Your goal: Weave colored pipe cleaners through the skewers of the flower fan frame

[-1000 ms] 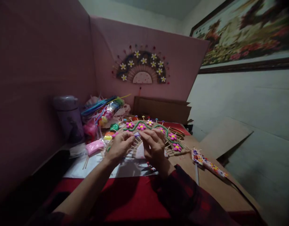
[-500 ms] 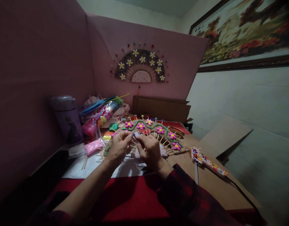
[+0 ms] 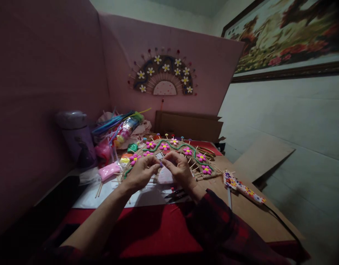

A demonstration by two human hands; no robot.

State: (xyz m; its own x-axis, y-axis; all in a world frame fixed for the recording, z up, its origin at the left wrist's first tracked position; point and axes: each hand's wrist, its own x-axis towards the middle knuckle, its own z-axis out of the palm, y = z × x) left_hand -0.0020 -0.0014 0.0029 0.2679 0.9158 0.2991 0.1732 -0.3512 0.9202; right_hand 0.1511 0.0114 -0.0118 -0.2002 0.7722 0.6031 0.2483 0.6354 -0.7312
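Pink board backs the desk as left hand and right hand, fingers pinching a purple scrap, shift, baring dark blades near the front edge; shaping seemingly continues.

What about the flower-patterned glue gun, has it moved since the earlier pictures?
No: the glue gun keeps its place against the brown board; only the view has shifted.

A craft corner, seemingly in a home: flower-decorated fan and glue gun on a table, framed picture on the wall.
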